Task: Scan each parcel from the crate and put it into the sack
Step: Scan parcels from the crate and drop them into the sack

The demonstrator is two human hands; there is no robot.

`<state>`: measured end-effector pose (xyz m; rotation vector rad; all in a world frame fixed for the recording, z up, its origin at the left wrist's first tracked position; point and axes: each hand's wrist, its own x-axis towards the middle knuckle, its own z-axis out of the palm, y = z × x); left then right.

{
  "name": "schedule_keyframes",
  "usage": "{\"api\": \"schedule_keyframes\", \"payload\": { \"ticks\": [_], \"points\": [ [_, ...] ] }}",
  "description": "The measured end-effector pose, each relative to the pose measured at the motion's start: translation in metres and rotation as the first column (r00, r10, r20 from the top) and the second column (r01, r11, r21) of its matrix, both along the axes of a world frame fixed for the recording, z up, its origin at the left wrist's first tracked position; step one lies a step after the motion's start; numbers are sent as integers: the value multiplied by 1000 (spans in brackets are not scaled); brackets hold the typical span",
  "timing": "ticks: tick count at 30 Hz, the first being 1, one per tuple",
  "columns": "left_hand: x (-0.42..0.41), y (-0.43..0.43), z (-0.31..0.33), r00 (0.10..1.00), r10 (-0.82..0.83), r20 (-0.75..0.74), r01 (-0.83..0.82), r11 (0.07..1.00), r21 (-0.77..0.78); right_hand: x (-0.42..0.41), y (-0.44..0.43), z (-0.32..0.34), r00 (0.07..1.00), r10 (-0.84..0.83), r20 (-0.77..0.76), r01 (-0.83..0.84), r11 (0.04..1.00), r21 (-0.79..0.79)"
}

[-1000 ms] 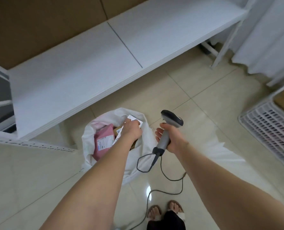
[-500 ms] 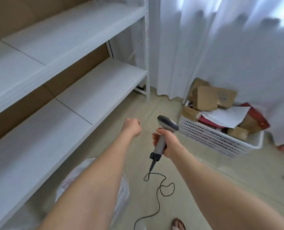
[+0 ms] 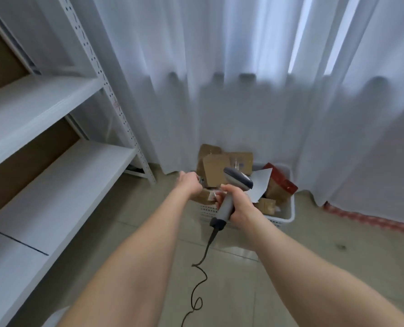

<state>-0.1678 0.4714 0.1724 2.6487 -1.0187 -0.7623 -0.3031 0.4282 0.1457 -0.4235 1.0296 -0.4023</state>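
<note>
The parcels lie heaped in the white slatted crate [image 3: 286, 210], which stands on the floor against the foot of the curtain, just toward 5 o'clock from the middle of the view. In the heap, two brown cardboard boxes [image 3: 214, 169] lean together at the crate's 10 to 12 o'clock. A flat white envelope [image 3: 262, 184] lies across the middle, a red parcel [image 3: 281, 180] tilts at 2 o'clock, and a small brown box [image 3: 266, 204] sits at 4 o'clock.

The left grip [image 3: 188, 185], a bare hand, is at the crate's 9 o'clock rim with its fingers curled, right by the edge of a low brown parcel [image 3: 204, 195]. Whether it has hold of anything cannot be told, as the knuckles hide the fingertips.

The right grip [image 3: 238, 204] is wrapped tight round the grey handle of the scanner [image 3: 238, 181]. The scanner's dark-faced head points toward 2 o'clock over the envelope. Its black cable [image 3: 202, 278] drops from the handle's butt toward 6 o'clock and curls in loops on the floor.

Both bare forearms reach in from the bottom edge.

White metal shelving [image 3: 54, 182] with brown backing fills the 9 o'clock side. A pale curtain [image 3: 243, 90] hangs across 12 to 3 o'clock. Beige floor tiles [image 3: 314, 256] spread under all, and a red strip [image 3: 366, 219] runs along the curtain's hem at 4 o'clock.
</note>
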Motion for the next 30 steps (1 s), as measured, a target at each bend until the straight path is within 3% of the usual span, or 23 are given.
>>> {"api": "schedule_keyframes", "payload": {
  "ticks": [8, 16, 30],
  "points": [
    [-17, -119, -16, 1000, -11, -16, 12, 999, 36, -18, -131, -13, 999, -37, -20, 37, 999, 3],
    [50, -207, -59, 997, 60, -38, -58, 997, 58, 56, -231, -38, 1000, -9, -25, 9, 1000, -1],
    [201, -360, -224, 932, 311, -187, -286, 947, 148, 203, -415, -202, 974, 62, -216, -46, 996, 80]
  ]
}}
